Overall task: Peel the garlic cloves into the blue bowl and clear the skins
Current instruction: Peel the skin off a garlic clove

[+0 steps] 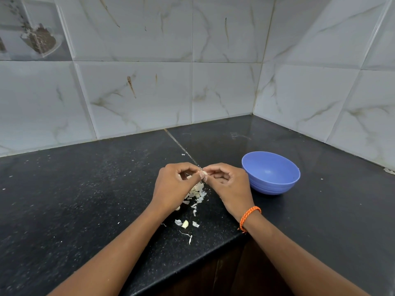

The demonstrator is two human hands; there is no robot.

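Two hands meet in the middle of the frame, over a dark speckled surface (85, 199). The left hand (173, 186) and the right hand (229, 184) have their fingers curled, and the fingertips of both pinch one small garlic clove (204, 173) between them. The clove is mostly hidden by the fingers, so only a pale bit shows.

Right under the hands lies a little heap of white skins (197, 194). More skins trail down toward the lower middle of the frame. Among them sits another garlic clove (185, 224), lying loose on the surface, with thin scraps beside it.

The blue bowl (271, 173) stands on the surface just to the right of the right hand, near it but not touching. Its inside looks plain blue.

An orange band (250, 217) is tied around the right wrist.

White marble-look tiles (139, 92) cover the wall across the top of the frame and meet in a corner at the upper right.
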